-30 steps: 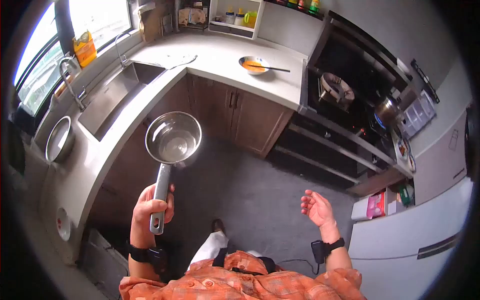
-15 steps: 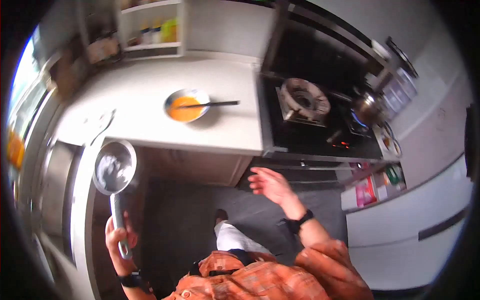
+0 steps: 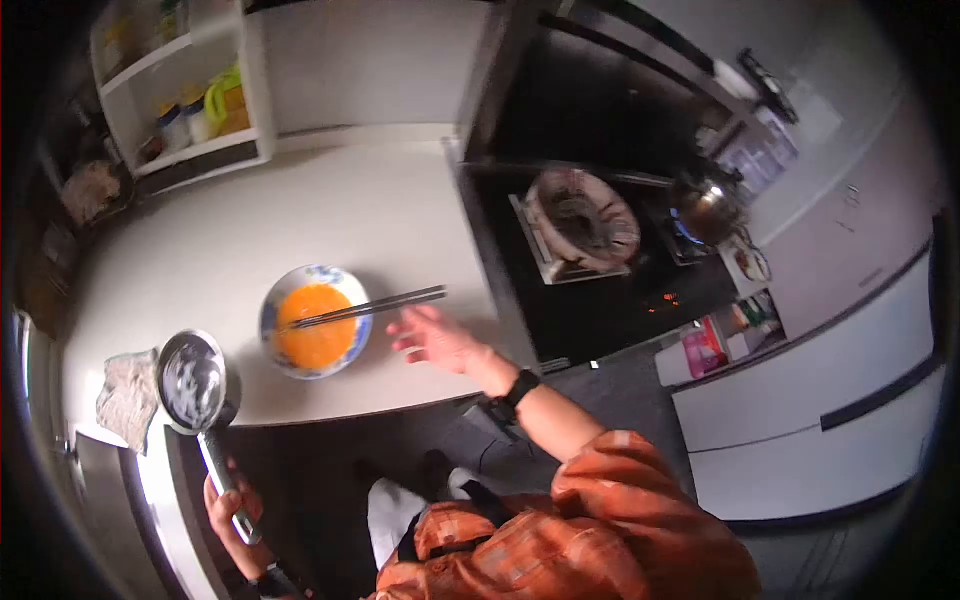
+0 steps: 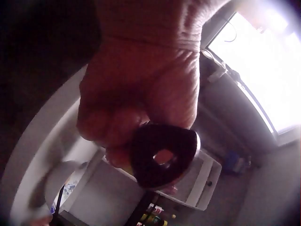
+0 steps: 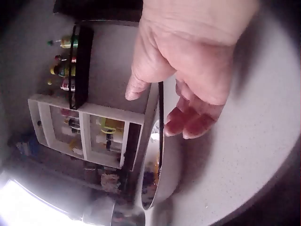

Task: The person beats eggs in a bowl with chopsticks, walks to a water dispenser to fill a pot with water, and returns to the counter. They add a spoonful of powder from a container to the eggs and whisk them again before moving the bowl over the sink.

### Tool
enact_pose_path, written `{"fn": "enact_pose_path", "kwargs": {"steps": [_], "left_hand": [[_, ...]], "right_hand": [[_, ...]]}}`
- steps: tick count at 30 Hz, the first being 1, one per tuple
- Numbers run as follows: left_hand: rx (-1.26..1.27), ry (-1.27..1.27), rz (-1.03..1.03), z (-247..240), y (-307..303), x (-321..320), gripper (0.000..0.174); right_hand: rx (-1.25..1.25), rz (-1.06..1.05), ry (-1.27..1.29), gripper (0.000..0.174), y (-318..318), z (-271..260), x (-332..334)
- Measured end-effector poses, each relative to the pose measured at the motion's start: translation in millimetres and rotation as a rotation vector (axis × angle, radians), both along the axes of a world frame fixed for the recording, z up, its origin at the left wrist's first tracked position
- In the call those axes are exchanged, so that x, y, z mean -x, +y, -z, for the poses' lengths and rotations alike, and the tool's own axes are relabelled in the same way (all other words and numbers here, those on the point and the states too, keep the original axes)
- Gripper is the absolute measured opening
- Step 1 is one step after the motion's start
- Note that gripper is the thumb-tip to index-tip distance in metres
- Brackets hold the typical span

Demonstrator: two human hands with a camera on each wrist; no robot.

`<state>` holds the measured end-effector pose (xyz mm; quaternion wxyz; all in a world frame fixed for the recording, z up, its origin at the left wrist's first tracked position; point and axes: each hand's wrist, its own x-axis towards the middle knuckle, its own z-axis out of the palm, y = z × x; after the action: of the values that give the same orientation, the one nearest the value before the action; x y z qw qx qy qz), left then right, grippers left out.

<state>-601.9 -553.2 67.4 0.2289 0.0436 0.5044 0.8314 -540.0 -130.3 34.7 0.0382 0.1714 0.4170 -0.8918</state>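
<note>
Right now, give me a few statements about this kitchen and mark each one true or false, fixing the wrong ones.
1. The left hand grips the handle of a metal saucepan. True.
2. The right hand clutches the chopsticks. False: its fingers are open beside their ends and grip nothing.
3. The chopsticks rest across a bowl of yellow-orange liquid. True.
4. The saucepan is full of that liquid. False: its shiny inside looks empty.
5. A cloth lies on the stove. False: it lies on the counter, beside the saucepan.

Saucepan handle [image 4: 143, 162] mostly hidden in the left hand [image 4: 141, 89] — shelf jars [image 3: 205, 115] blurred.
</note>
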Motion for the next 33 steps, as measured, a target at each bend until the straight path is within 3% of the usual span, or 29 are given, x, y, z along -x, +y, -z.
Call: {"fn": "enact_pose_path", "kwargs": {"steps": [1, 3, 6, 13, 16, 20, 25, 27, 29, 31, 33], "left_hand": [[0.11, -0.024, -0.039, -9, 7, 5, 0.055], [0.226, -0.017, -0.129, -30, 26, 11, 0.052], [0.083, -0.082, 0.082, -16, 15, 51, 0.053], [0.07, -0.123, 0.191, 0, 5, 97, 0.052], [0.154, -0.161, 0.179, -8, 7, 106, 0.053], [0.163, -0.18, 0.184, -9, 7, 112, 0.053], [0.14, -0.173, 0.203, -4, 2, 118, 0.059], [0.075, -0.038, 0.188, 3, 0, 117, 0.067], [0.094, -0.005, 0.086, 19, -9, 111, 0.064], [0.061, -0.242, -0.147, 41, -22, 111, 0.054], [0.063, -0.233, -0.074, 60, -35, 91, 0.037]], "right_hand": [[-0.013, -0.02, -0.013, 0.034, 3, 3, 6], [-0.037, 0.006, -0.028, 0.048, 2, -1, 13], [-0.041, 0.092, -0.079, 0.058, -2, -3, 20], [-0.101, 0.166, -0.1, 0.034, -7, -8, 35], [-0.158, 0.308, -0.065, 0.018, -6, -10, 37], [-0.188, 0.379, -0.035, 0.019, -5, -30, 36], [-0.403, 0.219, -0.006, 0.023, 5, -61, 29], [-0.518, 0.333, 0.111, 0.024, 14, -69, 24], [-0.582, 0.344, 0.126, 0.025, 17, -68, 14], [-0.729, 0.102, 0.082, 0.025, 11, -68, 3], [-0.635, -0.012, 0.083, 0.024, 10, -73, 0]]}}
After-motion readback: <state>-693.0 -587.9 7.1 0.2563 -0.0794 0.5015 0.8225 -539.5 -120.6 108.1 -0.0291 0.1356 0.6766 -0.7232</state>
